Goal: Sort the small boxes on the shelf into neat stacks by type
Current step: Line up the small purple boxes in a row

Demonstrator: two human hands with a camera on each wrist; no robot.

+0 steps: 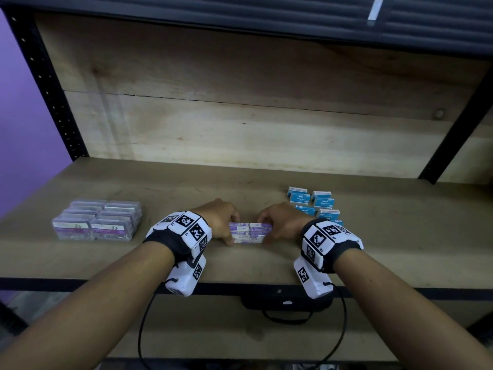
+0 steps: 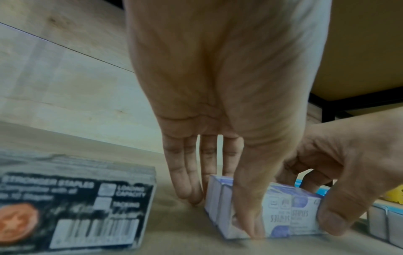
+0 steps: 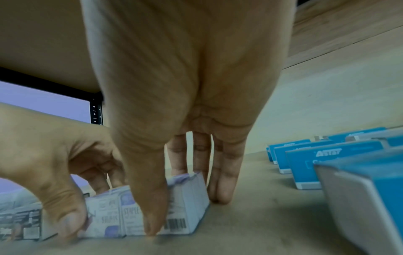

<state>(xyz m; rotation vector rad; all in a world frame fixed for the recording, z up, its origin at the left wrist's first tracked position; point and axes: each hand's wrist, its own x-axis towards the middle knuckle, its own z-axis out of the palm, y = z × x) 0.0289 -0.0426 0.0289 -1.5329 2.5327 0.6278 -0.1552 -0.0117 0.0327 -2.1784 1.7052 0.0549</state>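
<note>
A small block of purple-and-white staple boxes (image 1: 250, 233) (image 2: 298, 215) (image 3: 109, 215) stands on the wooden shelf (image 1: 240, 182), near its front edge. My left hand (image 1: 231, 232) (image 2: 222, 217) holds the block's left end, thumb on the front face and fingers down behind it. My right hand (image 1: 268, 232) (image 3: 186, 214) holds the right end the same way. A neat group of grey-purple clear boxes (image 1: 98, 220) (image 2: 72, 207) sits to the left. Blue staple boxes (image 1: 312, 201) (image 3: 322, 155) stand in rows to the right.
The wooden back panel (image 1: 240, 124) closes the shelf behind. Black metal uprights (image 1: 48, 97) (image 1: 458, 124) stand at both sides. Bare shelf surface lies between the three groups. A black bag (image 1: 286, 303) lies on the lower shelf, below the front edge.
</note>
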